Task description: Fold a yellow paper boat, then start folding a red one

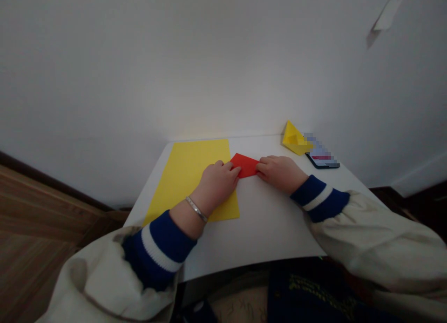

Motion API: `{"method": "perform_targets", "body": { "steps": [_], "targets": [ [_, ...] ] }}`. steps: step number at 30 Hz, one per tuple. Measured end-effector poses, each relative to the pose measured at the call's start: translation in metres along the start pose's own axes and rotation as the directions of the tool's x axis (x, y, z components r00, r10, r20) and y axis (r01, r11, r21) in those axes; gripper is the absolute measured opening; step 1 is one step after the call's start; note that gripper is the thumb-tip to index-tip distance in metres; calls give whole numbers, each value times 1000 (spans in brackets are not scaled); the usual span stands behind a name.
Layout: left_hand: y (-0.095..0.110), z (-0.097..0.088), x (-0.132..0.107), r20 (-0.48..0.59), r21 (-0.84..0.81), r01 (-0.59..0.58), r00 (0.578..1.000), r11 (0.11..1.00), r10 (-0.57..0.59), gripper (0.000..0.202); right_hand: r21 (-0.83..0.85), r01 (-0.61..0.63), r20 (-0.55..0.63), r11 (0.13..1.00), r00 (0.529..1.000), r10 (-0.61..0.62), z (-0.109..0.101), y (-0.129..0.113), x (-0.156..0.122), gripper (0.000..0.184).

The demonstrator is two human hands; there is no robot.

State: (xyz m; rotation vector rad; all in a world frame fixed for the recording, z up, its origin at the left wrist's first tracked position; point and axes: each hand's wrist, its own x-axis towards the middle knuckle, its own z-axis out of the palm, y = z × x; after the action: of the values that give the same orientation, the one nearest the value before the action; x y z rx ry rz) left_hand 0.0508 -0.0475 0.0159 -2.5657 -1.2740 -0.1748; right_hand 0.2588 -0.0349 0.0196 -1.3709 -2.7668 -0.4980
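A small folded red paper [245, 164] lies on the white table [265, 225], near its far edge. My left hand [217, 182] rests over the paper's left end, fingers curled down and pressing on it, with a silver bracelet on the wrist. My right hand [279, 172] holds the paper's right end, fingers pinched together at its edge. A large yellow sheet [190, 174] lies flat under my left hand and left of the red paper.
A folded yellow paper shape [295, 139] stands at the table's far right corner. Beside it lies a dark phone [323, 158]. A white wall rises right behind the table. Wooden floor shows at the left.
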Motion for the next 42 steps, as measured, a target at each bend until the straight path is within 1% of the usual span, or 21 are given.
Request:
{"method": "perform_targets", "body": {
  "steps": [4,8,10,13,16,22,24,29,32,35,38,42],
  "targets": [
    [1,-3,0,-8,21,-6,1000,1000,6,22,-32,16,-54,999,998,-17,-1,-3,-1,20],
    [1,-4,1,-57,23,-1,998,1000,2,26,-4,-63,-138,998,988,62,-2,-5,-1,20],
    [0,-5,2,-76,17,-9,997,1000,10,20,20,-98,-193,995,976,100,-2,-6,-1,19],
    [-1,-7,3,-78,27,-12,997,1000,14,13,62,-103,-295,993,948,117,-2,-6,-1,18],
    [-2,-9,4,-112,42,-11,994,999,15,12,114,-71,-387,991,915,111,-1,-6,-2,18],
    [-3,-10,5,-265,31,-90,960,995,95,14,177,87,-548,980,836,25,0,-8,-1,21],
    [-3,-12,5,-303,36,-120,945,992,126,14,185,93,-557,978,830,26,-3,-10,-1,22],
    [-3,-16,5,-375,55,-167,910,984,175,15,200,72,-518,977,854,43,-11,-14,0,22],
    [-4,-15,5,-374,68,-185,906,980,197,15,195,61,-509,979,860,47,-11,-16,0,21],
    [-4,-15,5,-358,72,-194,910,978,207,14,188,70,-519,980,854,39,-9,-15,0,20],
    [-4,-15,5,-360,86,-179,912,980,198,13,197,58,-512,979,857,53,-7,-12,0,19],
    [-5,-16,4,-374,101,-140,912,985,168,16,220,1,-482,975,870,108,-3,-8,-2,18]
  ]
}}
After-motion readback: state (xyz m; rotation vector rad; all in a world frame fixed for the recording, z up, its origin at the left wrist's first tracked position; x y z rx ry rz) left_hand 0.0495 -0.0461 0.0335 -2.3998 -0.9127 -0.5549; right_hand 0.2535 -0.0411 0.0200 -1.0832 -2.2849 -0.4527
